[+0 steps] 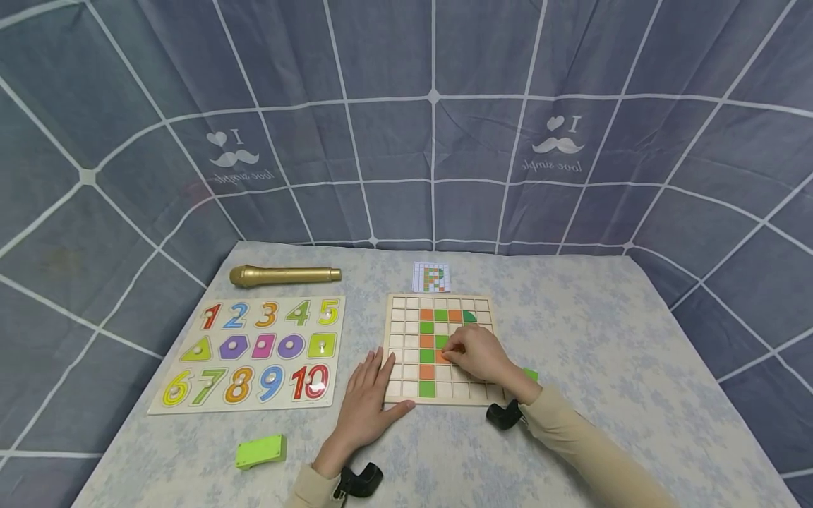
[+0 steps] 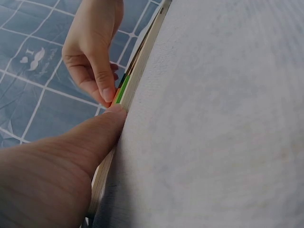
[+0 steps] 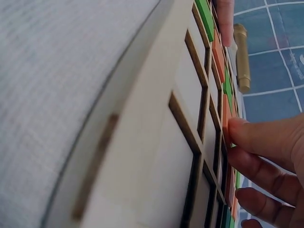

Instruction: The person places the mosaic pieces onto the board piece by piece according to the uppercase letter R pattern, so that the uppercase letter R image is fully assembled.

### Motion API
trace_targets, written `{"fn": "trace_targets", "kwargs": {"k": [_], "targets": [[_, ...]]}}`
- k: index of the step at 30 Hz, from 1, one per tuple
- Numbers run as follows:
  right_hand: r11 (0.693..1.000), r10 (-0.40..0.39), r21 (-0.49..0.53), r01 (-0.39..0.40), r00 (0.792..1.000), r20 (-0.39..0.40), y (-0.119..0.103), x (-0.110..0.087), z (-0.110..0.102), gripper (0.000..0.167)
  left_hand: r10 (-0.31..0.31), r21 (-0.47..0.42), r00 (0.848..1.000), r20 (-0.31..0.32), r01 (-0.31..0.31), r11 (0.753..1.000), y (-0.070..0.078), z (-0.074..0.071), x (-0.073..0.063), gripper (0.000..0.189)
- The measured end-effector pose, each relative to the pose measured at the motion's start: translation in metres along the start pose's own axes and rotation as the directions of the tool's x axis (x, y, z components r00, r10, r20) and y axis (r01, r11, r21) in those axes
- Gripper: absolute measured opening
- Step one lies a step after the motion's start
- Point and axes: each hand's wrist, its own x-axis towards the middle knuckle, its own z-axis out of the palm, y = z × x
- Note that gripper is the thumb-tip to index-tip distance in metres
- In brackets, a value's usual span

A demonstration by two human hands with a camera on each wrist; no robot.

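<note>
A wooden grid board [image 1: 406,389] lies on the table, with green and orange square tiles set in some of its cells. My right hand [image 1: 479,353] is over the middle of the board, thumb and fingertips pinching an orange tile [image 3: 226,118] at a cell. One tile near the top right, a dark green piece [image 1: 468,317], has a rounded edge. My left hand [image 1: 365,398] rests flat at the board's lower left corner, fingers straight along the left side and thumb against the near edge. My right hand covers some cells on the right.
A small printed card [image 1: 431,277] with a coloured grid pattern lies behind the board. To the left are a number and shape puzzle [image 1: 254,353] and a gold microphone [image 1: 286,276]. A green block [image 1: 261,451] sits near the front; another green piece [image 1: 531,375] shows beside the right wrist.
</note>
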Motion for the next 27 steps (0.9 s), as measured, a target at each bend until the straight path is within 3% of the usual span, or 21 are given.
{"fn": "trace_targets", "kwargs": {"k": [6,13,19,27], "targets": [[0.998,-0.054,0.010,0.054,0.999,-0.002,0.001,-0.002,0.000,0.002,-0.005,0.002,1.000,0.006,0.005,1.000,0.000,0.001,0.000,0.083],[0.995,-0.090,0.033,0.091,0.996,-0.008,0.005,-0.007,-0.003,0.008,-0.004,0.005,1.000,0.002,0.004,1.000,0.000,0.001,0.001,0.083],[0.992,-0.052,0.111,0.061,0.995,-0.086,0.013,-0.016,-0.010,0.006,0.006,0.006,1.000,-0.003,-0.006,1.000,0.000,0.001,0.000,0.083],[0.984,0.058,0.176,-0.021,0.977,-0.206,0.028,-0.035,-0.027,0.019,0.013,0.003,1.000,-0.007,-0.013,1.000,0.000,0.000,-0.001,0.084]]}}
